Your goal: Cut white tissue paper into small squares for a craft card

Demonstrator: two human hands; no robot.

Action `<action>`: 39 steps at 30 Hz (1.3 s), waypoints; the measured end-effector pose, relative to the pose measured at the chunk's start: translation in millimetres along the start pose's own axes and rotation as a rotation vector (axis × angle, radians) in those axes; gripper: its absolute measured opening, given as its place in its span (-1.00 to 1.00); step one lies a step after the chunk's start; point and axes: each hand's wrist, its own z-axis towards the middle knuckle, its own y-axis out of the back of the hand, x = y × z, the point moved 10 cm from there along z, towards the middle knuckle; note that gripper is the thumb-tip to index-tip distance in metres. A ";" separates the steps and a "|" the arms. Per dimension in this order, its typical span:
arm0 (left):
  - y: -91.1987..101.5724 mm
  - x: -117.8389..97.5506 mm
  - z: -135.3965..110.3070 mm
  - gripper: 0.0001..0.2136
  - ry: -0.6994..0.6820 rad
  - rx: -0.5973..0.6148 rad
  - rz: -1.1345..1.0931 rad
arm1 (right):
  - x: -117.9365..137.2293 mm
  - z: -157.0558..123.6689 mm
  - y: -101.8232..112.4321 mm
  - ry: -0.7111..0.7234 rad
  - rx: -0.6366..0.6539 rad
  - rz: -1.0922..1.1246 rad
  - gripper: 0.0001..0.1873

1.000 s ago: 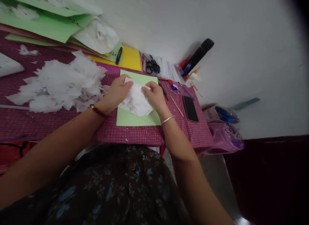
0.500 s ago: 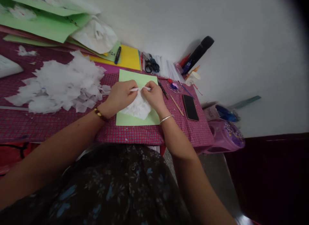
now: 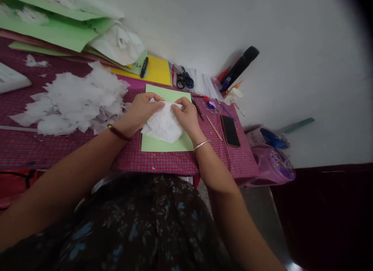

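Observation:
A thin, crinkled white tissue (image 3: 164, 123) hangs between my hands over a light green sheet of paper (image 3: 166, 147). My left hand (image 3: 147, 106) is closed, pinching the tissue's upper left edge between thumb and fingers. Close by on the right, my right hand (image 3: 186, 113) pinches the same upper edge. The tissue covers the middle of the green sheet, so what lies beneath it is hidden. Left of my left hand a large heap of torn white tissue pieces (image 3: 78, 96) lies on the checked tablecloth (image 3: 163, 163).
To the right lie a phone (image 3: 230, 130), a wooden stick (image 3: 214, 127) and a dark pencil (image 3: 198, 109). Scissors (image 3: 184, 79) and a marker (image 3: 144, 67) rest at the back, near yellow paper (image 3: 159, 71). Green sheets (image 3: 58, 32) are piled back left. A wall stands behind.
The tissue was bunched in thin strips between my fingers; now it is spread out below them. My left hand has turned slightly, and its fingers have shifted along the edge.

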 end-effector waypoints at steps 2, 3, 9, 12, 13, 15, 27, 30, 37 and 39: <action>2.5 -3.8 -1.0 -0.91 -0.012 -0.018 0.057 | 1.0 -0.5 -2.3 0.003 0.013 0.002 -0.89; 3.2 -6.8 -1.8 -0.92 -0.029 -0.025 0.101 | 2.0 -0.9 -4.3 0.005 0.026 0.002 -0.90; -1.6 -29.7 -9.7 -0.93 -0.178 -0.047 0.373 | 7.0 -3.1 -13.6 0.000 0.082 -0.037 -0.87; -7.0 -35.2 -13.2 -0.91 -0.225 -0.024 0.391 | 3.4 -1.6 -9.4 -0.026 0.045 -0.083 -0.83; -8.3 -36.0 -13.8 -0.91 -0.238 -0.016 0.391 | 1.5 -1.2 -7.5 -0.040 0.030 -0.102 -0.82; -10.2 -36.3 -14.0 -0.91 -0.259 -0.005 0.409 | -0.2 -1.0 -5.9 -0.054 0.013 -0.126 -0.81; 9.2 -35.2 -2.8 -0.91 -0.306 -0.117 0.547 | -5.1 4.0 2.4 -0.037 0.008 -0.033 -0.86; 24.6 -33.4 1.4 -0.92 -0.267 -0.183 0.554 | -13.1 7.6 11.7 -0.066 -0.042 0.024 -0.86; -2.0 -30.7 1.5 -0.60 -0.336 0.049 0.563 | -10.2 5.0 1.1 -0.051 0.045 0.074 -0.84; -9.5 -31.5 -1.2 -0.76 -0.344 0.104 0.549 | -8.6 5.0 0.6 -0.044 0.053 0.086 -0.85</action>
